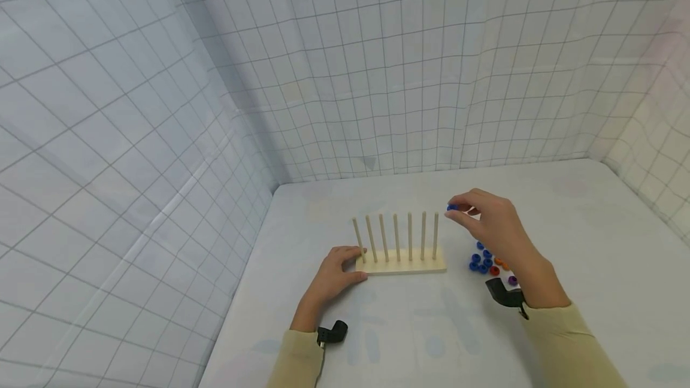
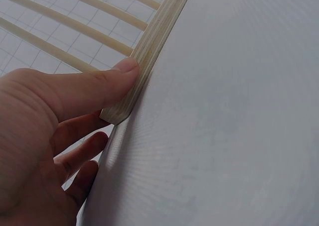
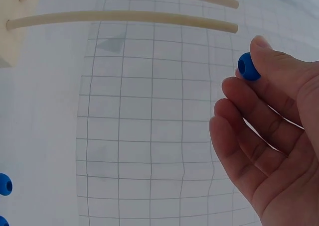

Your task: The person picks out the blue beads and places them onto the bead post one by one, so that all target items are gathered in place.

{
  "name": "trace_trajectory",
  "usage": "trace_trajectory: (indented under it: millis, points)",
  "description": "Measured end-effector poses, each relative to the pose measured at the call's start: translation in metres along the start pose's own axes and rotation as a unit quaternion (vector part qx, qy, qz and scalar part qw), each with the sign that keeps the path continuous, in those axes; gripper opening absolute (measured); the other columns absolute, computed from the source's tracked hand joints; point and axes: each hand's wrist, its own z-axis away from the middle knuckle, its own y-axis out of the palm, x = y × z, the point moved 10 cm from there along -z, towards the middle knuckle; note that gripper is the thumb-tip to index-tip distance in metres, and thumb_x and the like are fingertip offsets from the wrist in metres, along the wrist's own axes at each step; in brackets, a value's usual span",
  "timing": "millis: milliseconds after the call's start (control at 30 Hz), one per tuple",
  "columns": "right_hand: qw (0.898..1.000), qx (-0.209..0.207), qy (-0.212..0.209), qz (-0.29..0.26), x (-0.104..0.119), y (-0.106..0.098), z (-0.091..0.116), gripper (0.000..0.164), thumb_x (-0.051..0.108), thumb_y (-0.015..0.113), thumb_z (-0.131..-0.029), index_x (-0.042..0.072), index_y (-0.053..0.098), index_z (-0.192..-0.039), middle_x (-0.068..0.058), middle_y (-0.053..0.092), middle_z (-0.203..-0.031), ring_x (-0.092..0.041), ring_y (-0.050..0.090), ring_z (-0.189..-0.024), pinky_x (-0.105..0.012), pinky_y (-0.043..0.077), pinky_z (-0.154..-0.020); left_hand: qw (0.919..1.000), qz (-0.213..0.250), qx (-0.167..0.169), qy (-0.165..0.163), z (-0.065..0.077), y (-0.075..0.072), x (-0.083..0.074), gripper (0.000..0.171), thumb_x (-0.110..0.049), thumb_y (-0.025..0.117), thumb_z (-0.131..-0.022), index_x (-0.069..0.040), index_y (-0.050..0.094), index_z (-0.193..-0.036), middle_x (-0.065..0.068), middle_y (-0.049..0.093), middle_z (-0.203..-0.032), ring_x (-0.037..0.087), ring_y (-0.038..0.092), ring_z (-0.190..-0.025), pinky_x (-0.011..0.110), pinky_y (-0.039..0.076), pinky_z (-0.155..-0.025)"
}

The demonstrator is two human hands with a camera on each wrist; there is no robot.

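Sleeves (image 1: 566, 346) lead to hands well apart, the left hand (image 1: 335, 272) gripping the wooden stand (image 1: 400, 267) by its end, the right hand (image 1: 495, 223) pinching a blue bead (image 3: 248, 67) near the rightmost peg (image 1: 435, 235), where a light side hold should keep the bead's hole clear.

text: none legible | labels, brands, numbers, signs: none readable
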Motion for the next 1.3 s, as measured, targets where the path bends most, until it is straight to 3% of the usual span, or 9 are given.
trace_trajectory:
  millis: [767,967,1300]
  points:
    - [0.998,-0.004,-0.036,-0.045,0.028,0.018,-0.014,0.024,0.019,0.081,-0.087,0.016,0.077,-0.110,0.013,0.072,-0.098,-0.009,0.065,-0.087,-0.034,0.054,-0.072,1.0000,-0.003,0.005,0.005,-0.002,0.002,0.003,0.058,-0.034,0.083,-0.084,-0.015,0.065,-0.135,0.002,0.059,-0.138,0.027,0.045,-0.134,0.051,0.035,-0.111]
    - [0.998,0.004,-0.025,-0.052,0.027,0.026,-0.015,0.022,0.020,0.078,-0.090,0.014,0.077,-0.111,0.010,0.073,-0.098,-0.014,0.066,-0.087,-0.041,0.056,-0.074,1.0000,0.000,0.004,0.001,-0.002,0.002,0.005,0.058,-0.035,0.083,-0.084,-0.016,0.065,-0.135,0.002,0.059,-0.138,0.027,0.044,-0.134,0.053,0.035,-0.111]
    - [0.998,0.012,0.002,-0.063,0.020,0.036,-0.013,0.022,0.025,0.077,-0.091,0.015,0.077,-0.110,0.009,0.074,-0.100,-0.014,0.067,-0.087,-0.036,0.056,-0.072,1.0000,0.006,0.004,0.007,-0.003,0.002,0.004,0.058,-0.035,0.083,-0.084,-0.016,0.065,-0.136,0.002,0.059,-0.137,0.027,0.045,-0.133,0.053,0.035,-0.110]
